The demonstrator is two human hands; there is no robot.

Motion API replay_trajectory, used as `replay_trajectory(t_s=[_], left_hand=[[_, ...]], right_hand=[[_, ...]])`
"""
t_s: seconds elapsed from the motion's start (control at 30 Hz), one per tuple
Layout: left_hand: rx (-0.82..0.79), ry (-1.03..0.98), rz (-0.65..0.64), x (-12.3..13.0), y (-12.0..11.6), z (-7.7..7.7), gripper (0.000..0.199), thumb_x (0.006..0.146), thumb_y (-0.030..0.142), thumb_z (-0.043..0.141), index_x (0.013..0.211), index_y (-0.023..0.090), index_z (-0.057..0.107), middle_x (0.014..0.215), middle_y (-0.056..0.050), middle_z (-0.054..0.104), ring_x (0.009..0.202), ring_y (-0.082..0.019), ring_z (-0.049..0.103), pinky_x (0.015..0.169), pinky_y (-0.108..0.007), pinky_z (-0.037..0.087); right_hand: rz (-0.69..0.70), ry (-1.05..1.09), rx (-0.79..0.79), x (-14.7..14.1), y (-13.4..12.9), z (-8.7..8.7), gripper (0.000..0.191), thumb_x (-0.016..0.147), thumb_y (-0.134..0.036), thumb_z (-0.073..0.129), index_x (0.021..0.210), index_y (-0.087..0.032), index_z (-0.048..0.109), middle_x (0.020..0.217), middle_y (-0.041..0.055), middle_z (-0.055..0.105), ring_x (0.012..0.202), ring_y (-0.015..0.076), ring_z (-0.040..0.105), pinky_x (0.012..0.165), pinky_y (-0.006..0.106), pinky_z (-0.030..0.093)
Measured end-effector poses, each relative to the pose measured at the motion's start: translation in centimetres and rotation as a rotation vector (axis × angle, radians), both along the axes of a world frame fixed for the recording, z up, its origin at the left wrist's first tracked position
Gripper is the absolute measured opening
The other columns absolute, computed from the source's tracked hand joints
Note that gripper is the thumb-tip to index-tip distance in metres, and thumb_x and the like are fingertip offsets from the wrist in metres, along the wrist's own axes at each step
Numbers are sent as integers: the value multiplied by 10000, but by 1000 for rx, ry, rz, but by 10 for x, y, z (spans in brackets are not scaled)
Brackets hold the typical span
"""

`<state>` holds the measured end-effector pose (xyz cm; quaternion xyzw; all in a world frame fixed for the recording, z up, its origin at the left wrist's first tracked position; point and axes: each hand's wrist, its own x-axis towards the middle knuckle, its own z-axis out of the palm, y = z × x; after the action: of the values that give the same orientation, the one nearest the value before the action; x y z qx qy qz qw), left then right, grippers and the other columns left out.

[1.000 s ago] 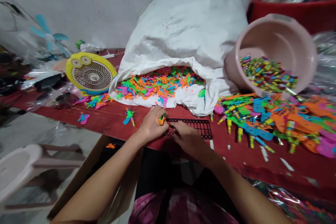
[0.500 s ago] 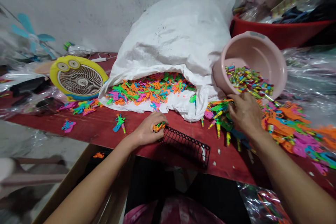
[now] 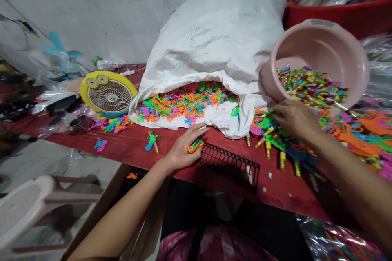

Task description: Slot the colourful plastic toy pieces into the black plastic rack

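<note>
Black wire rack (image 3: 229, 166) on a red desk (image 3: 122, 147). Left of the rack, the left hand (image 3: 180, 151), fingers partly spread, pinches small orange-and-green plastic pieces (image 3: 195, 145) against the thumb. Right of the rack, the right hand (image 3: 295, 119), fingers pressed together, lies on a heap of bright plastic toy parts (image 3: 272, 136).

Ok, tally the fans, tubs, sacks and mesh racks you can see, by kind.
Fans: 2 (yellow desk fan, blue-bladed fan)
Tubs: 2 (pink plastic basin, red tub)
Sacks: 1 (white woven sack)
Mesh racks: 1 (black mesh rack)
Total: 6
</note>
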<state>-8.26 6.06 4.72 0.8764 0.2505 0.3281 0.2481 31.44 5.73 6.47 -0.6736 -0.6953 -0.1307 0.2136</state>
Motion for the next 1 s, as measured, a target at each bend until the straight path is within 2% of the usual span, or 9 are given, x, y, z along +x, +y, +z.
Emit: replay_trajectory(t_s=[0.1,0.17,0.3,0.47,0.6,0.73,0.83,0.9,1.0], left_hand=[[-17,16,-28,3,3,0,479,854,167,588,1330,216,571,1449,-145,511,1353,-240,498,1138,-462,418],[-36,14,-41,4,4,0,432,855,166,588,1285,209,608,1402,-141,559,1317,-234,532,1113,-456,445],[-91,8,-46,5,7,-1,366,847,163,601,1204,211,664,1322,-128,623,1242,-230,589,1068,-453,478],[-107,-22,-70,6,9,-3,343,821,150,614,1152,195,694,1266,-131,645,1189,-232,611,1031,-442,495],[-117,-18,-69,5,9,-3,338,812,129,611,1132,191,704,1249,-127,650,1167,-226,619,1021,-422,496],[-104,-17,-74,4,8,-3,329,817,137,609,1127,194,700,1256,-121,644,1181,-228,612,1033,-419,491],[-112,-16,-69,4,8,-3,343,813,136,609,1141,195,692,1279,-120,630,1199,-232,606,1047,-416,485],[-113,-17,-58,4,7,-3,359,810,132,608,1153,201,685,1286,-117,628,1201,-233,607,1054,-419,482],[-98,-30,-50,4,7,-3,389,814,132,603,1192,200,665,1301,-116,627,1231,-241,591,1080,-431,466]], right_hand=[[96,-36,-34,-10,-16,6,178,901,-230,587,958,-146,733,959,139,685,889,221,567,771,335,369],[168,121,-62,-22,-27,9,184,902,-276,597,995,-162,707,980,120,695,865,211,596,761,322,400],[255,431,-156,-54,-45,20,351,864,-362,628,1167,-185,646,1016,88,719,818,207,640,723,310,445],[298,452,-136,-98,-49,31,333,853,-338,573,1145,-226,687,940,46,737,787,208,651,706,300,450],[289,396,-196,-129,-43,15,253,865,-306,534,1006,-205,718,890,54,740,747,194,643,671,279,427],[262,498,-256,-143,-43,-4,386,825,-365,602,1162,-183,646,736,11,662,609,170,559,573,264,379],[311,541,-277,-148,-49,-17,213,830,-377,588,924,-199,658,680,-6,582,594,158,504,568,264,356],[345,548,-247,-152,-55,-28,202,859,-367,545,754,-207,609,712,15,570,656,167,518,613,273,368],[322,615,-229,-153,-59,-42,218,871,-355,519,714,-211,565,713,20,561,689,173,527,634,275,373]])
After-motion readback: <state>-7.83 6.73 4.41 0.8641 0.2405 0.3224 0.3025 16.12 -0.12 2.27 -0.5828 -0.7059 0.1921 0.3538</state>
